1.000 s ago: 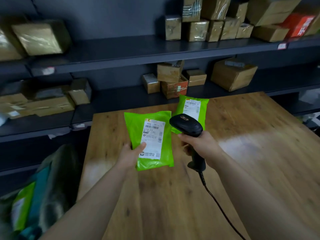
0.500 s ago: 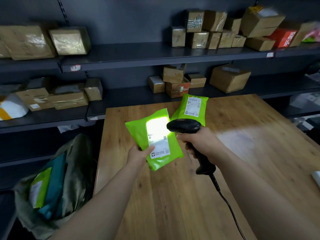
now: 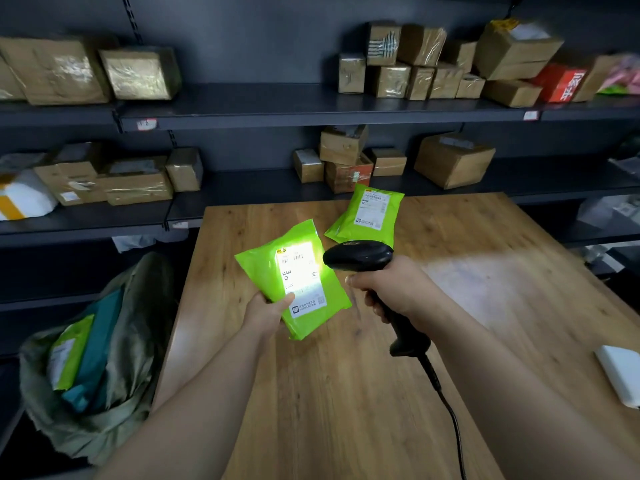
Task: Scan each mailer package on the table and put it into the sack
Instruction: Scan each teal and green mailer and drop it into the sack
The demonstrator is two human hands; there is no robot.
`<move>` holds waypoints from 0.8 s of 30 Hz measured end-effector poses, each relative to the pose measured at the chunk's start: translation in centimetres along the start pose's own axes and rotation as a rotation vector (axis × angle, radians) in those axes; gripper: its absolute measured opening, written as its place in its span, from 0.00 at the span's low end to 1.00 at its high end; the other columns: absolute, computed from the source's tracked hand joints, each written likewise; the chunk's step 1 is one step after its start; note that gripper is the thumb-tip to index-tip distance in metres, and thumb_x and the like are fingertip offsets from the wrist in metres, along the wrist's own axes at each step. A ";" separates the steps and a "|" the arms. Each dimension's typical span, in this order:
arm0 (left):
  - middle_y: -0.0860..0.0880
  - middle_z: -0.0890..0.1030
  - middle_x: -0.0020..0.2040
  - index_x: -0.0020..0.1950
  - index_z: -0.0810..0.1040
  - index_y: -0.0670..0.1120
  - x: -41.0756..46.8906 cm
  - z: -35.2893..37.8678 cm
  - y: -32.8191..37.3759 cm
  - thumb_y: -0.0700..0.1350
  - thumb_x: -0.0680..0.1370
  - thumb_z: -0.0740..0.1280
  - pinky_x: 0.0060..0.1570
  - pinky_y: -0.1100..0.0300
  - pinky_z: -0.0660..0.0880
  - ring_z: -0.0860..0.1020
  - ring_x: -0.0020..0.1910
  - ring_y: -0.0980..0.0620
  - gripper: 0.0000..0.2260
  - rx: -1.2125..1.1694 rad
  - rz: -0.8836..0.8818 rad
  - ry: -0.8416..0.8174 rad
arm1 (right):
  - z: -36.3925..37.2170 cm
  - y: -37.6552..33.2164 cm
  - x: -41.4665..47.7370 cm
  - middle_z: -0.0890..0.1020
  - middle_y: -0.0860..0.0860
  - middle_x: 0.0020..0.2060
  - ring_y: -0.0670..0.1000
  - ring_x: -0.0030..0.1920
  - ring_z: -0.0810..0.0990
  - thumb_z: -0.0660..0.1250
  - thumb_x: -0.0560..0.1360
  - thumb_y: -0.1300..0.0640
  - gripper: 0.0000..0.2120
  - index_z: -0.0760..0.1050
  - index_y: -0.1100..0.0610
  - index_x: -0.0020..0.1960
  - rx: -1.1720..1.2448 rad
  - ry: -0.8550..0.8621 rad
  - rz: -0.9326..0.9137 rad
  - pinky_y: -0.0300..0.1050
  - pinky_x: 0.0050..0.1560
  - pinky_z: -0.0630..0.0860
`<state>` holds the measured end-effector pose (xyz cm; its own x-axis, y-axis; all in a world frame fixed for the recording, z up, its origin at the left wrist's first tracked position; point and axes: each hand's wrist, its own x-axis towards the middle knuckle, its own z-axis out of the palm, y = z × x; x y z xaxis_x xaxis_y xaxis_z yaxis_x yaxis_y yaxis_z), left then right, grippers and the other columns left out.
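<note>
left hand (image 3: 268, 311): clamped on the lower corner of the green mailer (image 3: 259, 268), thumb on top. That way the label (image 3: 301, 271) is lifted off the counter (image 3: 346, 393) and tilted at the scanner.
right hand (image 3: 391, 289): wrapped round the scanner (image 3: 358, 255) handle, head aimed so the label gets lit up.
second mailer (image 3: 369, 214): parked flat at the counter's far side, probably not scanned yet.
sack (image 3: 138, 323): stood open beside the counter's left edge, so only a short drop is needed.

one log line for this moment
step: scanning; left hand: holds green mailer; right hand: grips scanner, light on label; second mailer: on table; sack: open
</note>
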<state>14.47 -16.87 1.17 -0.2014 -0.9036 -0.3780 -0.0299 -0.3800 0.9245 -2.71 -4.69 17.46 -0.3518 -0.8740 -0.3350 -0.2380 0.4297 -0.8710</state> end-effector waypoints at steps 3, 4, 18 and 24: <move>0.43 0.82 0.56 0.63 0.75 0.42 -0.2 0.5 -0.5 0.38 0.76 0.69 0.52 0.43 0.79 0.81 0.52 0.41 0.15 -0.023 -0.004 0.004 | -0.4 0.5 -0.3 0.76 0.54 0.27 0.51 0.23 0.69 0.72 0.72 0.57 0.08 0.75 0.57 0.38 -0.009 -0.014 -0.003 0.41 0.26 0.69; 0.43 0.82 0.56 0.63 0.75 0.42 -0.3 0.7 -0.6 0.38 0.77 0.69 0.51 0.44 0.79 0.81 0.52 0.41 0.15 -0.035 -0.005 0.006 | -0.6 0.6 -0.3 0.76 0.54 0.27 0.50 0.22 0.69 0.72 0.72 0.57 0.08 0.75 0.57 0.38 -0.010 -0.017 -0.003 0.41 0.26 0.69; 0.43 0.80 0.60 0.66 0.72 0.42 -0.4 1.8 -0.8 0.37 0.78 0.66 0.53 0.44 0.78 0.80 0.54 0.41 0.16 -0.140 -0.036 0.025 | -2.0 0.5 -0.5 0.74 0.55 0.29 0.51 0.23 0.69 0.72 0.72 0.58 0.07 0.75 0.59 0.40 0.008 -0.068 0.005 0.40 0.26 0.67; 0.42 0.81 0.59 0.65 0.73 0.42 -1.4 1.4 -0.2 0.37 0.78 0.66 0.48 0.48 0.79 0.81 0.53 0.43 0.15 -0.140 0.000 0.023 | -1.9 0.6 0.5 0.79 0.56 0.32 0.51 0.23 0.71 0.72 0.74 0.58 0.05 0.78 0.59 0.42 0.076 -0.046 -0.080 0.42 0.28 0.69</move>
<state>13.39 -15.24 1.61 -0.1789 -0.9073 -0.3805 0.1072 -0.4024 0.9092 -4.71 -4.45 17.46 -0.2918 -0.9151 -0.2783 -0.1939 0.3415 -0.9197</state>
